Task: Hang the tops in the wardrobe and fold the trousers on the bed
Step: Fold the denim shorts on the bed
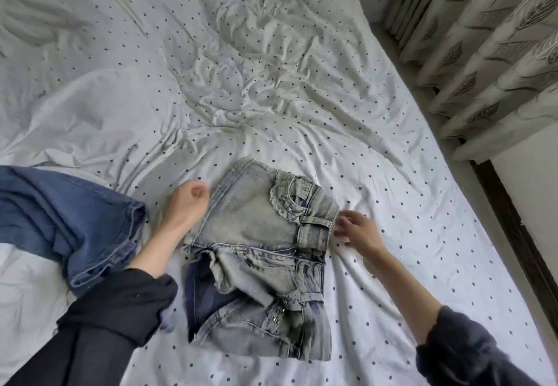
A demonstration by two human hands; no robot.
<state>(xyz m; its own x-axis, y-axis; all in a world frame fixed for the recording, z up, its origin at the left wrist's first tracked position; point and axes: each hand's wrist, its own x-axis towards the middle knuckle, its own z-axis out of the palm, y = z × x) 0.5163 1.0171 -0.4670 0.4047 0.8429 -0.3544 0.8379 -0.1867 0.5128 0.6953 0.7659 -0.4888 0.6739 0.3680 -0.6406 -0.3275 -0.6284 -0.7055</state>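
Faded grey-blue jeans [256,252] lie folded into a compact block on the dotted white bed sheet [392,192]. My left hand [184,207] lies at the block's left edge, fingers curled in and touching the denim; whether it pinches the fabric is unclear. My right hand [359,231] hovers just right of the waistband with fingers spread and relaxed, holding nothing. Darker blue jeans [75,219] lie in a loose heap to the left, beside my left forearm.
The sheet is heavily wrinkled toward the far side of the bed. Patterned curtains [483,38] hang along the right, beyond the bed's right edge, with a dark wooden strip [513,228] on the floor below them.
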